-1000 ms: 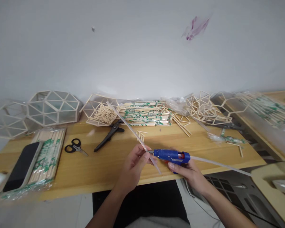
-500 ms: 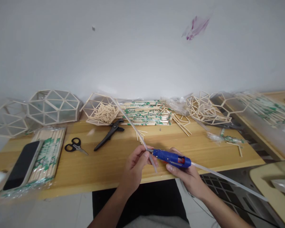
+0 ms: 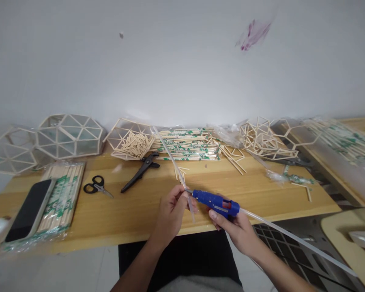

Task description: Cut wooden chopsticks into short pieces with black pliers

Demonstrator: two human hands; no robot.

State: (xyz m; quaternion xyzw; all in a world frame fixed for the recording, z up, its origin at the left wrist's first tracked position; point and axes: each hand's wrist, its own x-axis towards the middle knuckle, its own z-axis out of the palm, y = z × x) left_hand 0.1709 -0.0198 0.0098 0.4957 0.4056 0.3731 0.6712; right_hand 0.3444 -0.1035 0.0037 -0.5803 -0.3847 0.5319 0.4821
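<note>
My left hand (image 3: 171, 211) pinches a long translucent glue stick (image 3: 171, 157) near its lower end. The stick slants up and away to the left over the table, and a short piece pokes out below my fingers. In my right hand (image 3: 235, 228) is a blue glue gun (image 3: 212, 200), its nozzle pointing left and touching or nearly touching the stick by my left thumb. A second long glue stick (image 3: 295, 233) runs out of the back of the gun toward the lower right. My right fingers are partly hidden beneath the gun.
Black scissors (image 3: 97, 186) and black-handled pliers (image 3: 140, 172) lie on the wooden table (image 3: 103, 219). A phone (image 3: 30, 211) rests on packed chopsticks (image 3: 61, 198) at left. Stick-frame domes (image 3: 69, 136), a bowl of short sticks (image 3: 135, 145) and wrapped chopsticks (image 3: 185, 144) line the wall.
The glue gun and my right hand have shifted slightly left. The stick in my left hand has tilted more upright, its lower end swinging left.
</note>
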